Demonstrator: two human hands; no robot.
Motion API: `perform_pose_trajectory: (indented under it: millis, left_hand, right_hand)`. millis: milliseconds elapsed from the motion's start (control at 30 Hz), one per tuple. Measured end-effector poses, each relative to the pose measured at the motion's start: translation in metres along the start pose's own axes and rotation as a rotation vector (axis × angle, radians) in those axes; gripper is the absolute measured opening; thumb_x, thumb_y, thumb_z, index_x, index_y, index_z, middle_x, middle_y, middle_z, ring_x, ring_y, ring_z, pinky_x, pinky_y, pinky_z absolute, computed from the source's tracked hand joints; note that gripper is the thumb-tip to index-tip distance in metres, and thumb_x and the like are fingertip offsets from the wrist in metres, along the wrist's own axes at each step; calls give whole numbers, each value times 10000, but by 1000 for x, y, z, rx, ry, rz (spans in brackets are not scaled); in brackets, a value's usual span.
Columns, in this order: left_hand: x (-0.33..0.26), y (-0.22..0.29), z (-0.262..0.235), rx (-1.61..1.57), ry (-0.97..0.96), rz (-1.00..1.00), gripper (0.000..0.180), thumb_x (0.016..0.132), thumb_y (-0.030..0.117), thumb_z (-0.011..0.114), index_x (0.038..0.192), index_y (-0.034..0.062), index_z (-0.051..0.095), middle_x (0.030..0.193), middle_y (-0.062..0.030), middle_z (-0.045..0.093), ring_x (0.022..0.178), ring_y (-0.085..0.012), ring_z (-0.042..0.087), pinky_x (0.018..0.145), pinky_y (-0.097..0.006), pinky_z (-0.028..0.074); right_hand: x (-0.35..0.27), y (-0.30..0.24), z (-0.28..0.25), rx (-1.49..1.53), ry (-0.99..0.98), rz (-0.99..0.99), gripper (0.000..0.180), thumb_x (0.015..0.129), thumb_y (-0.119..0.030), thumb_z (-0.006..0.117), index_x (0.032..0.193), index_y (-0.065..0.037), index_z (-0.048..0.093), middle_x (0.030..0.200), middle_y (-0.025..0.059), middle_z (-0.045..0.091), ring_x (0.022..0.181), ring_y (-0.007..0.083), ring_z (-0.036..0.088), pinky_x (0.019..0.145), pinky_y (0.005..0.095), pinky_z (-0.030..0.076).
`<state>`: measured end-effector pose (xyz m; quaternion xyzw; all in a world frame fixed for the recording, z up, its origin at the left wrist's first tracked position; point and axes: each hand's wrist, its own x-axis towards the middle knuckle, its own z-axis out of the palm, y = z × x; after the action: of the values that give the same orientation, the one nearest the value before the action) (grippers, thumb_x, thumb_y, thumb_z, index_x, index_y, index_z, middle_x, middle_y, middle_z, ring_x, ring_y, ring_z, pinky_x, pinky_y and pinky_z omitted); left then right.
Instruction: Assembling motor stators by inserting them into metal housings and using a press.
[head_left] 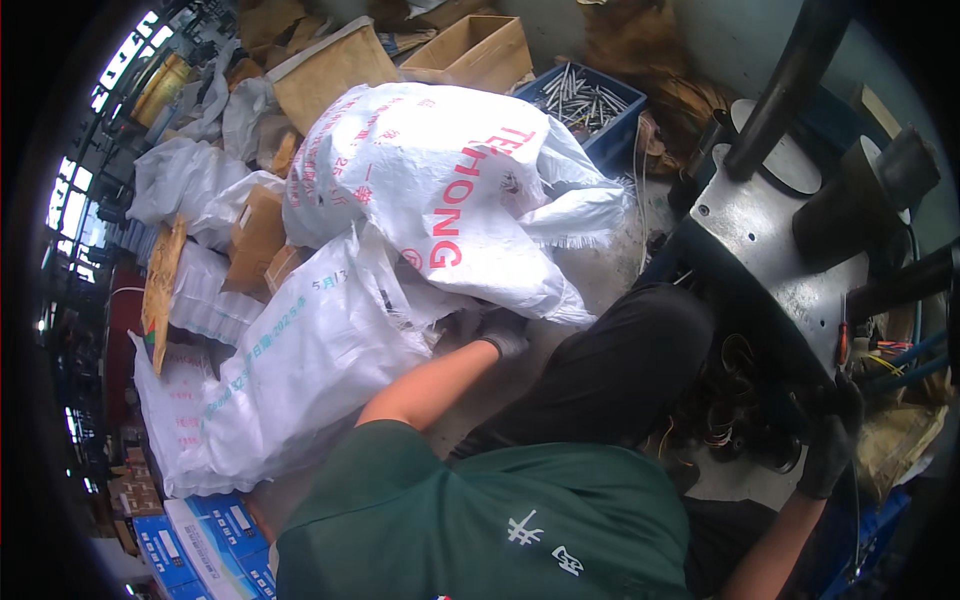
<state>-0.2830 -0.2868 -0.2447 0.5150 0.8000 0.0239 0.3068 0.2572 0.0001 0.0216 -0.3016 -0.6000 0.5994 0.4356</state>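
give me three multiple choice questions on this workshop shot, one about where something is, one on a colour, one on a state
1. Where is the left hand?
A. at the lower edge of the white woven sacks
B. inside the blue crate
C. on the cardboard box

2. What colour is the crate that holds the metal rods?
A. red
B. blue
C. yellow

3. How is the right hand dressed?
A. bare
B. in a dark glove
C. wrapped in a white cloth

Answers:
1. A, the gloved left hand reaches forward to the foot of the piled sacks, far from the crate and the cardboard box.
2. B, the crate's walls are blue around the grey rods.
3. B, a dark glove covers it beside the metal machine.
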Motion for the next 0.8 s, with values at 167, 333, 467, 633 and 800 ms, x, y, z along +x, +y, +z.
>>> perform_pose_trajectory:
  millis: [167, 333, 467, 633, 800]
  left_hand:
    - [27, -51, 17, 129, 255, -47, 590, 943, 533, 582, 1251, 39, 682, 1224, -197, 699, 1162, -371, 650, 1070, -500, 450]
    - [71, -79, 20, 82, 268, -62, 685, 901, 557, 635, 1347, 37, 610, 1344, -207, 629, 1258, -379, 592, 1106, -476, 434]
    - [59, -96, 61, 49, 277, -84, 786, 868, 576, 678, 1424, 35, 553, 1441, -215, 572, 1334, -386, 546, 1134, -458, 421]
    - [27, -76, 88, -160, 116, -202, 911, 793, 568, 769, 1476, 26, 502, 1464, -239, 553, 1357, -392, 533, 1142, -441, 419]
    - [-52, -29, 28, -465, -90, -341, 1063, 680, 527, 895, 1498, 7, 459, 1408, -254, 582, 1315, -383, 567, 1123, -418, 434]
  right_hand:
    - [-6, 8, -23, -107, 34, -81, 563, 931, -69, 542, 1478, 46, 479, 1487, 209, 549, 1396, 332, 530, 1194, 470, 410]
    - [-5, 22, -25, 6, 143, -1, 531, 935, -52, 546, 1452, 58, 499, 1436, 208, 587, 1361, 334, 557, 1187, 467, 412]
    - [0, 26, -24, -28, 142, 60, 524, 926, 6, 534, 1447, 51, 508, 1387, 204, 615, 1310, 321, 592, 1174, 458, 426]
    - [3, 17, -13, -60, 102, 68, 478, 945, -42, 571, 1415, 40, 543, 1340, 199, 642, 1249, 312, 627, 1145, 443, 451]
    - [4, 15, -18, -68, 59, 96, 479, 966, -43, 561, 1437, 36, 531, 1309, 176, 647, 1219, 284, 636, 1099, 411, 484]
